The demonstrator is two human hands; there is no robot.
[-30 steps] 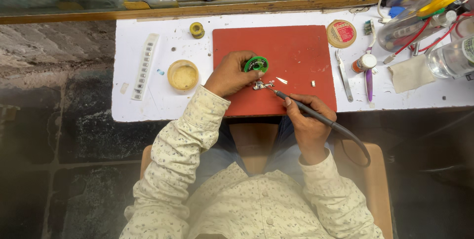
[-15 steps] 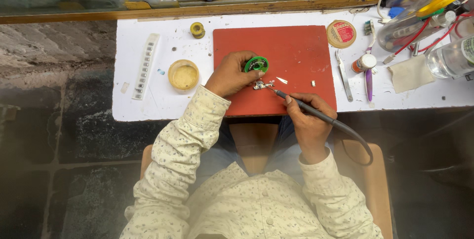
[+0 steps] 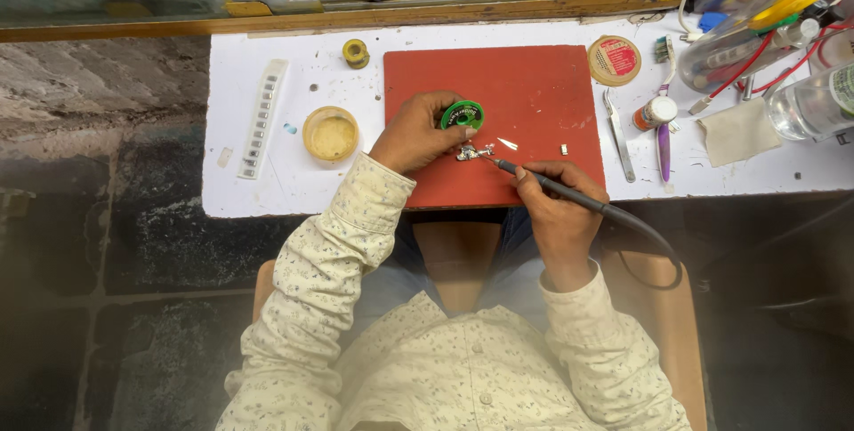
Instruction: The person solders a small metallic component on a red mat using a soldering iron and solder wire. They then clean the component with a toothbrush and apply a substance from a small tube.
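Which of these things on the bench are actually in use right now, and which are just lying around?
In use:
- green spool, in the left hand
- soldering iron, in the right hand
- small metal part at its tip
- red mat

Lying about:
- yellow tin
- round red-lidded tin
- tweezers
- clear bottle

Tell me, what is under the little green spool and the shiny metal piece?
A flat red rectangular mat lies under the green spool and small metal piece. The white table carries the mat; the tabletop beneath it is hidden.
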